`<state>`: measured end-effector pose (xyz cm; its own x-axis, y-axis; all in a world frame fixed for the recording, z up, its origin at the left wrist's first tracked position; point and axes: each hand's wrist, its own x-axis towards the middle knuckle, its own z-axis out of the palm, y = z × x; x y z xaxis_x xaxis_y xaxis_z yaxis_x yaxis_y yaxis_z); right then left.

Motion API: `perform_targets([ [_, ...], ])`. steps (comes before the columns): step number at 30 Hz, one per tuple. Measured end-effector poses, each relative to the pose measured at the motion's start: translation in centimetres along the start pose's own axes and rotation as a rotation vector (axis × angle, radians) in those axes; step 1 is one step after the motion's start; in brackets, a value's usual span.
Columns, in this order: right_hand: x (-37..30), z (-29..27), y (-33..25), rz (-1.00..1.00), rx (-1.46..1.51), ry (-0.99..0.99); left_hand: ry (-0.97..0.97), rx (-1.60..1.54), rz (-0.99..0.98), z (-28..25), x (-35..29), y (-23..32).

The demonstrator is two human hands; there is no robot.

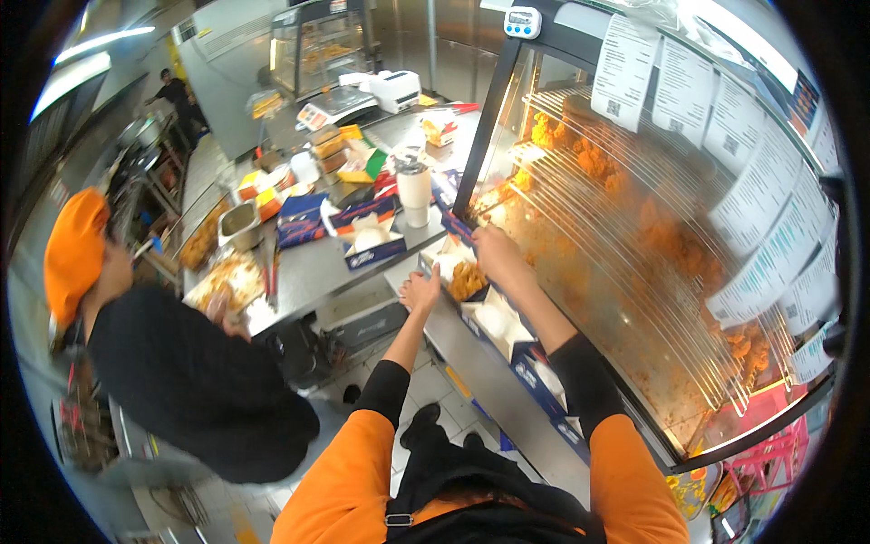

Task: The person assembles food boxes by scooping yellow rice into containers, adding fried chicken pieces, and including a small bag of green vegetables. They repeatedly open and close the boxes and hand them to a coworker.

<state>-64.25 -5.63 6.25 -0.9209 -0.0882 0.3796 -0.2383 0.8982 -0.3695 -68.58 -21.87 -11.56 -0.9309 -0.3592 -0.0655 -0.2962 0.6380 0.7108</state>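
Fingers of the right hand (pixel 497 254) look narrow on a dark blue flap (pixel 456 225), which seems to be the lid of the open box (pixel 428 257) beneath it; those of the left hand (pixel 420 290) are bent at the box's left end, and I cannot tell whether they grip it or only rest there. That box stands at the far end of the near steel bench (pixel 453 340), by the edge along the heated cabinet (pixel 490 118); golden fried pieces (pixel 468 281) lie in it, with something white beside them.

As I judge it, the work is part done: this box has food in it but is not yet closed; the next box (pixel 482 332) along the same edge is open and shows a white wad, with no fried pieces visible; the further boxes (pixel 527 376) toward the near end are partly hidden by the right arm, so how full they are cannot be told; more fried pieces (pixel 594 161) remain on the cabinet's racks.

As for writing, paper slips (pixel 625 65) hang across the cabinet's top, bearing printed lines and square codes, mostly too small to read; a white and blue timer (pixel 521 23) has a small display; another blue box (pixel 376 257), at the near edge of the far bench (pixel 304 276), carries pale lettering on its wall, too small to make out.
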Motion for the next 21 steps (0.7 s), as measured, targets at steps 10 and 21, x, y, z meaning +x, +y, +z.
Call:
perform_targets([
  [10,8.4,11.3,0.4,-0.071,-0.14,-0.203,0.09,-0.229,-0.1,2.1,6.6,-6.5],
  [21,-2.5,-2.6,-5.5,0.171,0.32,-0.051,-0.493,-0.996,-0.02,-19.1,0.2,-0.2],
])
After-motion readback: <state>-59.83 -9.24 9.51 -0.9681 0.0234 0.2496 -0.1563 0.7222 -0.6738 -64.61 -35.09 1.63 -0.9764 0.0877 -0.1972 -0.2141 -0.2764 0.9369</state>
